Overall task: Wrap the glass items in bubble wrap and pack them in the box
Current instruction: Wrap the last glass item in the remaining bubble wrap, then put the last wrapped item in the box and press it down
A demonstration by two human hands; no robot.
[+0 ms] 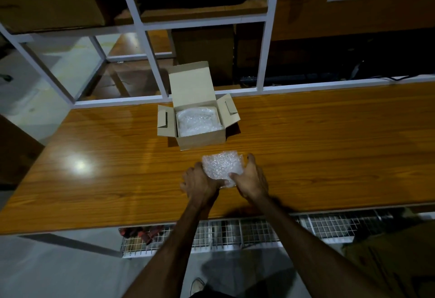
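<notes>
A bundle of bubble wrap (220, 166) lies on the wooden table (94, 156) in front of me; whatever it covers is hidden. My left hand (199, 183) grips its left side and my right hand (251, 179) grips its right side, fingers curled over the wrap. Just beyond it stands a small open cardboard box (200, 139) with its lid and side flaps up. A bubble-wrapped item (199, 121) lies inside the box.
White metal shelving (261, 57) with large cardboard boxes rises behind the table. A wire mesh rack (235, 234) runs below the table's near edge, with red objects (143, 233) on its left end. Another cardboard box (390, 260) sits at lower right.
</notes>
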